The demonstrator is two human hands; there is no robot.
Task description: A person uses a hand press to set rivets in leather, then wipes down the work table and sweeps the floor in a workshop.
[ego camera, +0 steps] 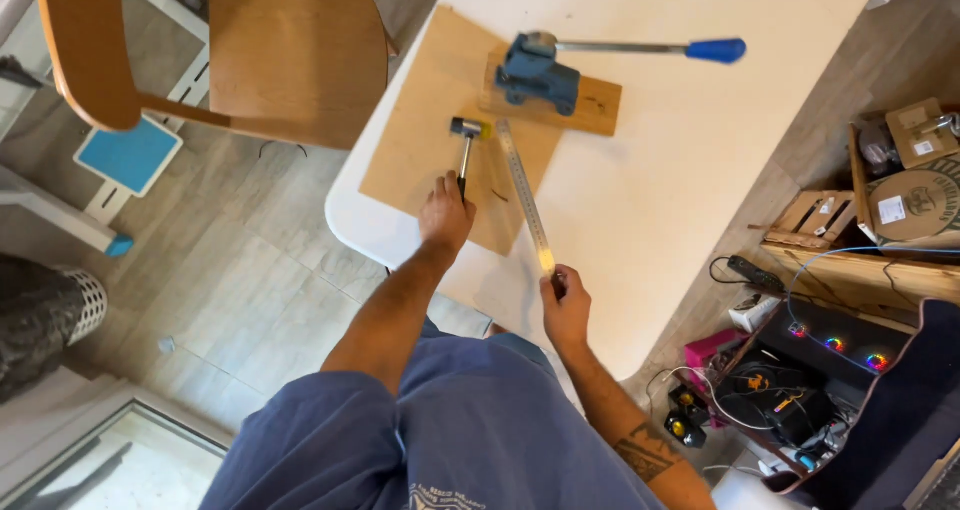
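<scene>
**On the table's near edge: a mallet in one hand, a steel ruler in the other**

On the white table, near its rounded left corner, lies a flat brown board, and both hands work over its near part. The left hand is closed around the dark handle of a small mallet, whose head, black on one face and yellow on the other, rests on the board beyond the knuckles. The handle runs straight back from the head into the fist, so the grip is a full wrap at the handle's near end.

The right hand sits at the table's near edge, its fingers pinched on the near end of a long steel ruler. The ruler lies at a slant across the board, its far end reaching up beside the mallet's head and close to a small wooden block. The two hands are apart, the mallet's handle and the ruler running nearly side by side between them.

On that block, toward the board's far side, stands a blue bench vise with a long metal lever ending in a blue grip that points to the right across the bare tabletop.

Off the table's left edge stands a wooden chair on the tiled floor. Past the right edge sit wooden crates and a tangle of cables and electronics
</scene>
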